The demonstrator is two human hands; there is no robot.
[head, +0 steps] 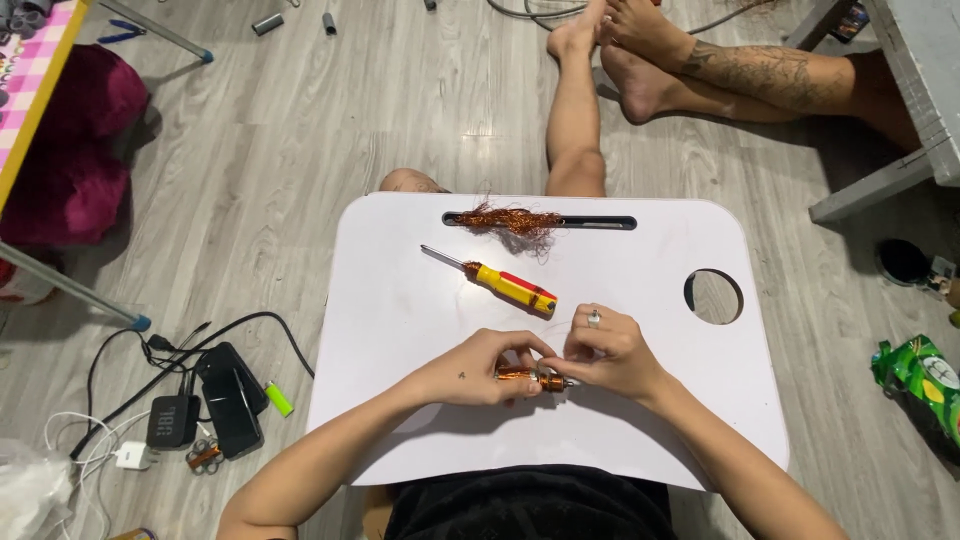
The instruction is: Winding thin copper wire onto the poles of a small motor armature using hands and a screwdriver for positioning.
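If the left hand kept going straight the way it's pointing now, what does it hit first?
The left hand points right along the copper-wound rotor it grips. It would meet the right hand first, already touching at the fingertips.

place: I read this as a home room | floor [300,130]: grey wood-look planks, I sit on it | worktop [400,320]: white lap tray | clutter: chargers and cables [150,360], snack bag [925,380], bare feet [620,50] nearby
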